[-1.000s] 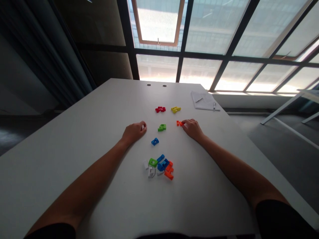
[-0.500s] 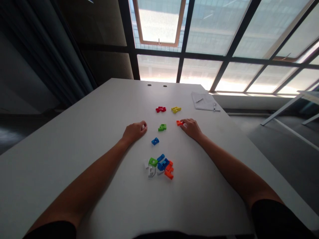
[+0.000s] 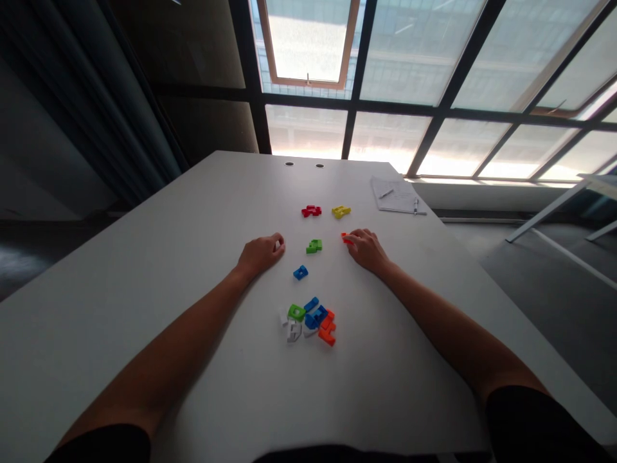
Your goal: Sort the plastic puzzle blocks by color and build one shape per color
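Note:
My right hand point(image 3: 367, 249) rests on the white table with its fingertips on an orange piece point(image 3: 346, 238), partly covering it. My left hand point(image 3: 263, 252) lies curled on the table, thumb and index finger together; whatever may be between them is too small to tell. Between the hands sits a green piece point(image 3: 314, 246), with a blue piece point(image 3: 300, 272) nearer to me. Farther back are red pieces point(image 3: 311, 211) and yellow pieces point(image 3: 341, 211). A mixed pile holds a green piece point(image 3: 296, 313), blue pieces point(image 3: 316, 317), orange pieces point(image 3: 327, 334) and white pieces point(image 3: 294, 331).
Paper sheets point(image 3: 398, 200) with pens on them lie at the back right of the white table point(image 3: 231, 399). Two round holes are near its far edge. Windows stand behind, a dark curtain point(image 3: 96, 96) at the left, another table point(image 3: 600, 185) at the right.
The fingers of my right hand have moved slightly left over the orange piece and cover more of it. My left hand has stayed in place.

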The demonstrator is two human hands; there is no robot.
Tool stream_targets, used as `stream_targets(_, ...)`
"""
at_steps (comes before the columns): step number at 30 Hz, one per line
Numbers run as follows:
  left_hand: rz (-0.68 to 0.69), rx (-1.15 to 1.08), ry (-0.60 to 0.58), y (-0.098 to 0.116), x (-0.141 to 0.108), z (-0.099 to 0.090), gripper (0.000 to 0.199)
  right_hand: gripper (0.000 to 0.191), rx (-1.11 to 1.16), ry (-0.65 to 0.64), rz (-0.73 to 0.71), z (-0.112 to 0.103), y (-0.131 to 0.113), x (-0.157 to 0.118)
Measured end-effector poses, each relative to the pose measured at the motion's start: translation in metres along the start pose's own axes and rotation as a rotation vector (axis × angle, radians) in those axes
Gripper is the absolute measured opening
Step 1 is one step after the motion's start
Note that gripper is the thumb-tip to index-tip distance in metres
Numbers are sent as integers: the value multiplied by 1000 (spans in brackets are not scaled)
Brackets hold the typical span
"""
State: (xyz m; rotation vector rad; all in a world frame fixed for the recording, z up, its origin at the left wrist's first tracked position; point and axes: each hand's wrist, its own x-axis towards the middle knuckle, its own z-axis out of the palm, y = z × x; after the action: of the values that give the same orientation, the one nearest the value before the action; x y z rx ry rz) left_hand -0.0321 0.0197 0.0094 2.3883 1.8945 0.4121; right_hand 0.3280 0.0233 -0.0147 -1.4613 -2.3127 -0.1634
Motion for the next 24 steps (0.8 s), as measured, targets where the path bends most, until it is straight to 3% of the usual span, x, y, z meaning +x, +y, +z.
stream_targets(8,2,18,-1,-1,1,1,29,33,16,19,10,-3,0,3)
stream_targets(24,6,25,2,0,1,0,29,25,-19,-12,35,-2,3,4)
